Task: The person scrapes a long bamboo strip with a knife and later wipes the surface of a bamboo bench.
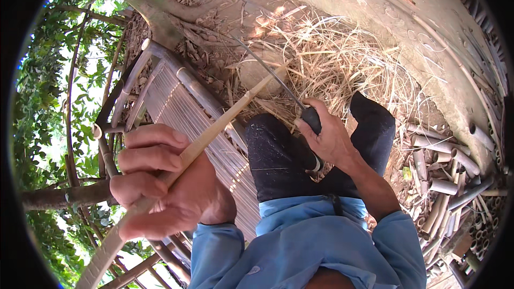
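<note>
My left hand (163,179), close to the camera, is closed around a long, pale bamboo strip (219,121). The strip runs from the lower left past my fingers, shows a node partway along and tapers toward its far end. In my right hand (333,138), held above my lap, is a knife (266,67) with a black handle and a long, thin, dark blade pointing away to the far left. Blade and strip cross near the strip's far end; whether they touch I cannot tell.
A slatted bamboo bench (187,109) stands to my left, before a pole fence and green leaves. Beyond my knees lies a heap of pale shavings (348,56) around a rounded stone (259,77). Cut bamboo pieces (436,166) are piled at the right; a tree trunk (155,8) rises far left.
</note>
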`<state>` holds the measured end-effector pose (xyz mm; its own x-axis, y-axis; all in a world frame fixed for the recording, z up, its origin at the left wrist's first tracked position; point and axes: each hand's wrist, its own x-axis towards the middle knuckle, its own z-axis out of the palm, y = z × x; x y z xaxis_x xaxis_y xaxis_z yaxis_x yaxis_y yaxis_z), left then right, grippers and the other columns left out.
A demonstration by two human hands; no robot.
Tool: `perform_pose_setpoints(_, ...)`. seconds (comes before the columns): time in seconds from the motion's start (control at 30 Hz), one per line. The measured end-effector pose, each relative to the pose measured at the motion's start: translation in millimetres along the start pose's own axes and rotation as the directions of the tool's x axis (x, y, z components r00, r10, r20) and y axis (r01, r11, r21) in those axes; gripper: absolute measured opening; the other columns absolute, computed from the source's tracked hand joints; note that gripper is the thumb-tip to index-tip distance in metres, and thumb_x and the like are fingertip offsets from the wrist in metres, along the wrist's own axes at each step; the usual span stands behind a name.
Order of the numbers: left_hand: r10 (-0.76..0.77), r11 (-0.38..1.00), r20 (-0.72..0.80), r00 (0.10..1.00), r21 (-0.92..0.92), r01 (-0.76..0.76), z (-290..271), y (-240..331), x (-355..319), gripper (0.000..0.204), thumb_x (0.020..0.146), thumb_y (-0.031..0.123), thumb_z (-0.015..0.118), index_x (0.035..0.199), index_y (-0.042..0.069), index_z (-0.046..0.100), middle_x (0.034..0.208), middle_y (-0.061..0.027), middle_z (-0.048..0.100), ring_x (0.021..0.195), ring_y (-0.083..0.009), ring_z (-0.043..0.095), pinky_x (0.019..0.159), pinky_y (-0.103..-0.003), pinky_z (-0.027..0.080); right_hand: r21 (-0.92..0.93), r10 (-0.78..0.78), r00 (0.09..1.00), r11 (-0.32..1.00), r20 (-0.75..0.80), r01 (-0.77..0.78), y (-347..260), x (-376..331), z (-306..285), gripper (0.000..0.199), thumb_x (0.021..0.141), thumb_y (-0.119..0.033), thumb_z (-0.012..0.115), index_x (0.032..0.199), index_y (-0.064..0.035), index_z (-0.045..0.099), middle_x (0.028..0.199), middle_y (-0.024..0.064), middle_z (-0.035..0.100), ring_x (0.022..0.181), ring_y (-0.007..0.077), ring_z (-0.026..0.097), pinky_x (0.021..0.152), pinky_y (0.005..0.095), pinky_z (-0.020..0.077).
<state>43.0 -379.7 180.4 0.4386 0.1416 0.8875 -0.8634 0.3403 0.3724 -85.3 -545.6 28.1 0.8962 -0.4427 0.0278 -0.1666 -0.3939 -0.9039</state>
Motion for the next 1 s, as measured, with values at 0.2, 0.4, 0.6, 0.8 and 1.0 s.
perform_pose_setpoints(0.2, 0.133, 0.99, 0.083, 0.988, 0.034, -0.136, 9, 18, 11, 0.055, 0.107, 0.049, 0.034, 0.066, 0.014, 0.042, 0.058, -0.0011, 0.035, 0.057, -0.0177, 0.039, 0.059, -0.035, 0.036, -0.099, -0.276, 0.959, 0.958, -0.064, 0.269, -52, 2, -8, 0.044, 0.093, -0.022, 0.074, 0.126, -0.0032, 0.052, 0.09, 0.0242, 0.069, 0.078, 0.0418, 0.072, 0.063, 0.0455, 0.0577)
perform_pose_setpoints(0.4, 0.272, 0.954, -0.145, 0.951, 0.172, -0.247, 31, -1, -3, 0.046, 0.104, 0.024, 0.038, 0.06, 0.019, 0.026, 0.052, 0.002, 0.019, 0.056, -0.0137, 0.032, 0.061, -0.034, 0.031, -0.137, -0.359, 0.928, 0.929, -0.099, 0.345, -57, -5, 7, 0.044, 0.091, -0.02, 0.075, 0.123, -0.0004, 0.051, 0.101, 0.0217, 0.07, 0.077, 0.0376, 0.073, 0.059, 0.0425, 0.0592)
perform_pose_setpoints(0.6, 0.37, 0.908, -0.136, 0.919, 0.263, -0.327, 30, -3, -3, 0.044, 0.101, 0.02, 0.045, 0.06, 0.02, 0.028, 0.053, 0.0034, 0.02, 0.059, -0.0129, 0.032, 0.068, -0.034, 0.035, -0.213, -0.326, 0.939, 0.93, -0.109, 0.298, -52, -4, 11, 0.045, 0.088, -0.016, 0.08, 0.123, -0.0038, 0.054, 0.094, 0.0226, 0.07, 0.074, 0.0364, 0.074, 0.062, 0.0401, 0.0596)
perform_pose_setpoints(0.8, 0.498, 0.837, -0.195, 0.845, 0.362, -0.41, 25, -9, -6, 0.041, 0.098, 0.019, 0.051, 0.059, 0.021, 0.036, 0.054, 0.004, 0.022, 0.061, -0.0148, 0.042, 0.075, -0.039, 0.041, -0.097, -0.514, 0.831, 0.857, -0.213, 0.506, -68, -17, 6, 0.044, 0.088, -0.017, 0.079, 0.121, -0.0016, 0.054, 0.093, 0.0226, 0.07, 0.075, 0.0394, 0.073, 0.063, 0.0419, 0.0608)
perform_pose_setpoints(1.0, 0.43, 0.859, -0.183, 0.884, 0.385, -0.338, 20, -6, -6, 0.043, 0.097, 0.024, 0.047, 0.06, 0.021, 0.026, 0.058, 0.0049, 0.009, 0.063, -0.0147, 0.03, 0.082, -0.039, 0.041, -0.14, -0.283, 0.956, 0.953, -0.082, 0.27, -48, -6, 23, 0.036, 0.091, -0.019, 0.075, 0.115, -0.002, 0.054, 0.083, 0.0262, 0.068, 0.071, 0.0401, 0.071, 0.058, 0.0466, 0.0566)
